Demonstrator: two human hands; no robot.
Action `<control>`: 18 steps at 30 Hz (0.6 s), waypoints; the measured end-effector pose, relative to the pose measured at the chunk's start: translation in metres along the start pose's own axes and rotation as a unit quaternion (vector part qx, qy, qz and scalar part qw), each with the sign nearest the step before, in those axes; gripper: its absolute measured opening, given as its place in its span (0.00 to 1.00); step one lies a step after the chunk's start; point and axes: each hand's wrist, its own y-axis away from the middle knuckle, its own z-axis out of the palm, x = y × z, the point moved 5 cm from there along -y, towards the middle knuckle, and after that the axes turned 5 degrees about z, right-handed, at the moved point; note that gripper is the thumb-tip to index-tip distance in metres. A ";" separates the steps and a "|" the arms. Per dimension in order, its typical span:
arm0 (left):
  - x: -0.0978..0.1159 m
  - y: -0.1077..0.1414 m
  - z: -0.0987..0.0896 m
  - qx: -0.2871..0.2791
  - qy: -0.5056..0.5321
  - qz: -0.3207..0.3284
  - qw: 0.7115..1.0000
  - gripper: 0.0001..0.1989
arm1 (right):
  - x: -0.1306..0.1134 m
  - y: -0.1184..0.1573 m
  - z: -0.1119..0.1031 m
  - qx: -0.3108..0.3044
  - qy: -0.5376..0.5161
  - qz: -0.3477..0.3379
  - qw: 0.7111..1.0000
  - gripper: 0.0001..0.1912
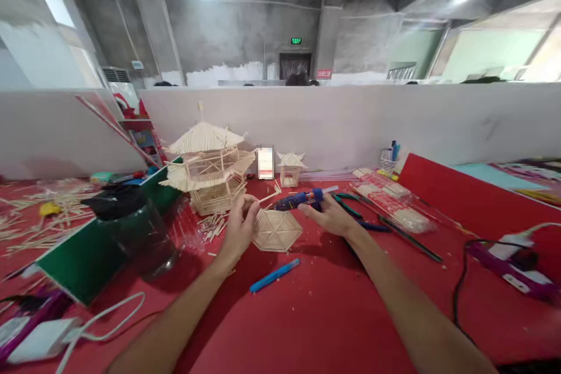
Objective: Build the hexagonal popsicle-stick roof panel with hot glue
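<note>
My left hand (240, 225) is closed in a pinch, with a thin wooden stick (267, 197) sticking out from its fingertips. Gripped in my right hand (332, 217) is a blue glue gun (293, 201), a clear glue stick poking from its back end. The gun's nozzle points left, close to the wooden stick; whether they touch I cannot tell. Just below the nozzle is a hexagonal panel (277, 232) of pale sticks, its left edge beside my left hand. A blue pen (274, 276) lies on the red tabletop nearer to me.
A large stick pavilion (208, 166) and a small one (290, 169) stand at the back, a lit phone (265, 163) between them. Left is a dark jug (135, 234) by a green board (87, 263). Pliers (350, 207) and bagged sticks (394, 201) lie right.
</note>
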 end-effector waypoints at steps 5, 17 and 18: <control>-0.003 0.000 0.002 0.002 0.009 -0.007 1.000 0.09 | -0.002 0.007 -0.008 -0.042 -0.009 0.001 0.999 0.19; -0.003 0.000 0.001 0.003 0.010 -0.004 1.000 0.09 | 0.007 0.011 -0.047 -0.054 0.033 0.052 0.997 0.25; -0.002 0.000 0.001 0.004 0.009 -0.004 1.000 0.08 | 0.008 0.011 -0.049 -0.042 0.045 0.056 0.997 0.25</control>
